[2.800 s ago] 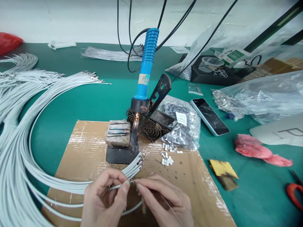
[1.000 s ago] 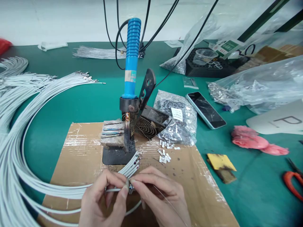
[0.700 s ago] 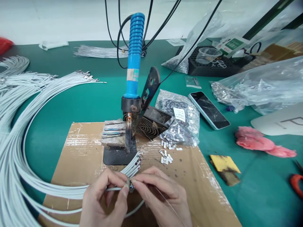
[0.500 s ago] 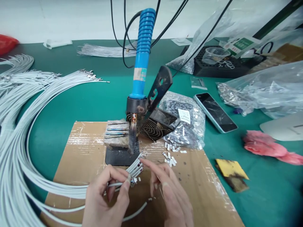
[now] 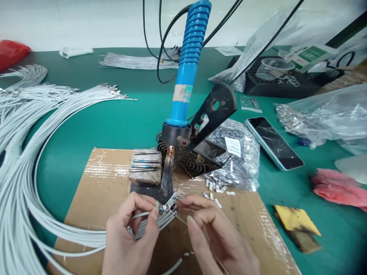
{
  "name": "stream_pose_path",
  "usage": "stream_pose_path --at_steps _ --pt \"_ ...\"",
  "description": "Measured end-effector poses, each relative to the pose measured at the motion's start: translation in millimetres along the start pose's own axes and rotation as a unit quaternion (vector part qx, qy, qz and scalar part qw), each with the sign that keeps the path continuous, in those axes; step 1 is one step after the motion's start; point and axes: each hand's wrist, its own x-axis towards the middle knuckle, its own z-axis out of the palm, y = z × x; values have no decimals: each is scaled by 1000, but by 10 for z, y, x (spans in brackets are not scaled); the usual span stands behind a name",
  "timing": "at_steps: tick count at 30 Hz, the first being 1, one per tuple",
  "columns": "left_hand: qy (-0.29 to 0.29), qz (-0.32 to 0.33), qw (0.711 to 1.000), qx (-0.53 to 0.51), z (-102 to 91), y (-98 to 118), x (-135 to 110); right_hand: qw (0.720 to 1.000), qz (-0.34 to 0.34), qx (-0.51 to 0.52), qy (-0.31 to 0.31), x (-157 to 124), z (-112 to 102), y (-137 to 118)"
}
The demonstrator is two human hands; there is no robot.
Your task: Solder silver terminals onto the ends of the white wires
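Note:
Below the tip of a blue-handled soldering iron (image 5: 187, 68), my left hand (image 5: 132, 233) pinches a white cable (image 5: 140, 215) between thumb and fingertips. A small white and metal piece (image 5: 164, 207) sits at that cable's end. My right hand (image 5: 219, 229) holds a thin solder wire (image 5: 180, 219), whose far end reaches toward the small piece; whether they touch I cannot tell. More white cable ends (image 5: 169, 218) lie behind and under my fingertips. The iron is clamped upright in a black stand (image 5: 213, 110), its dark tip pointing down.
Cardboard (image 5: 100, 183) covers the green table (image 5: 94, 130). Looped white cables (image 5: 31, 183) fill the left. Small white parts (image 5: 213, 187) lie by a plastic bag (image 5: 241, 152). A phone (image 5: 273, 143), yellow sponge (image 5: 298, 219) and pink cloth (image 5: 340, 187) are to the right.
My right hand has shifted right, its fingers now curled, and the solder wire stretches toward the cable end. The whole view has shifted, so the iron appears farther right.

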Motion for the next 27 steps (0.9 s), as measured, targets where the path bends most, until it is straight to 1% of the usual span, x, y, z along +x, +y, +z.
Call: stream_pose_path --at_steps 5,8,11,14,19,22,27 --pt "2 3 1000 7 23 20 44 998 38 40 -5 3 69 -19" --pt "12 6 1000 4 44 39 55 998 44 40 0 23 85 -41" --pt "9 9 1000 -4 57 49 69 998 55 38 9 48 98 -65" --pt "-9 10 1000 -18 32 22 107 996 68 51 16 68 111 -89" --pt "-73 19 997 -34 -72 -51 199 992 92 79 18 90 135 -119" --pt "-78 25 996 -36 -103 -51 214 991 94 94 24 95 146 -124" --pt "-84 23 996 -37 -114 -34 206 992 76 96 32 90 157 -109"
